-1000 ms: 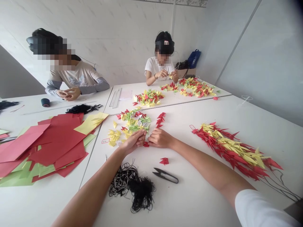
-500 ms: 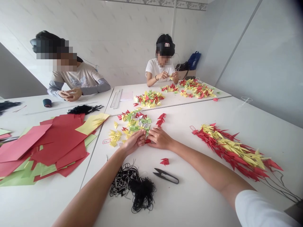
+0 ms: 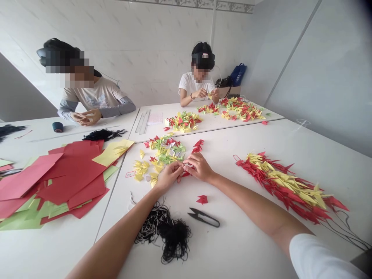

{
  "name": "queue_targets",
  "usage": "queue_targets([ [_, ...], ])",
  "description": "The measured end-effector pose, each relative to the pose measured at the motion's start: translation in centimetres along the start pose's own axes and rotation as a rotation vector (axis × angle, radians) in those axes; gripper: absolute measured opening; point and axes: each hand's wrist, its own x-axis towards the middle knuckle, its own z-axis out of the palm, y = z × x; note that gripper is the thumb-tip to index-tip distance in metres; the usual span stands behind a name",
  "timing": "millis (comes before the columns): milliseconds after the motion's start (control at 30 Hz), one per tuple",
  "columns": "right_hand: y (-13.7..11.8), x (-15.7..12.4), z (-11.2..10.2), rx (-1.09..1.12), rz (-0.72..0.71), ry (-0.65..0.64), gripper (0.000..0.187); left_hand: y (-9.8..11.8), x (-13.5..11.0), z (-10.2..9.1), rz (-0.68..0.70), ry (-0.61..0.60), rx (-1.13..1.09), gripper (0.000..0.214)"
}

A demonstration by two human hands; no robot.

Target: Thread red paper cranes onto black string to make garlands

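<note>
Fingertip to fingertip, my left hand [image 3: 170, 177] and my right hand [image 3: 200, 166] meet in a pinch over the table. A red folded paper crane [image 3: 188, 173] shows partly beneath my right fingers and seems held there. Whatever lies between my left fingertips is too small or hidden to make out. Just beyond my right hand is a short row of red paper cranes [image 3: 198, 145]. Yellow, green, white and red cranes [image 3: 166, 151] lie heaped beyond my left hand. Nearer me are one loose red crane [image 3: 202, 199], black thread snips [image 3: 204, 217] and a tangle of black cord [image 3: 175, 236].
Red, yellow and green paper sheets [image 3: 78, 170] spread at left. Strung red and yellow cranes [image 3: 285, 180] lie at right, cords trailing. Across the table, one person [image 3: 199, 85] handles a yellow piece near more crane piles [image 3: 244, 108]; another person [image 3: 94, 97] sits with hands together.
Both hands have shifted slightly right and away from me, with the fingertips now touching. The red crane beneath the right fingers moved right with them. The snips and loose crane stayed put.
</note>
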Motion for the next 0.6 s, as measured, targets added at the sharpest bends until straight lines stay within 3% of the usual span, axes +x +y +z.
queue_targets([
  [167,-0.34,0.18,0.21,0.141,0.076,0.08,0.018,-0.07,-0.14,0.29,0.032,0.039,0.157,0.035],
  [400,-0.82,0.69,-0.05,0.474,0.282,0.021,0.012,0.12,-0.08,0.27,0.058,0.087,0.109,0.032],
  [600,-0.61,0.65,-0.11,0.513,0.292,0.033,0.021,0.54,-0.23,0.41,0.063,0.071,0.182,0.03],
])
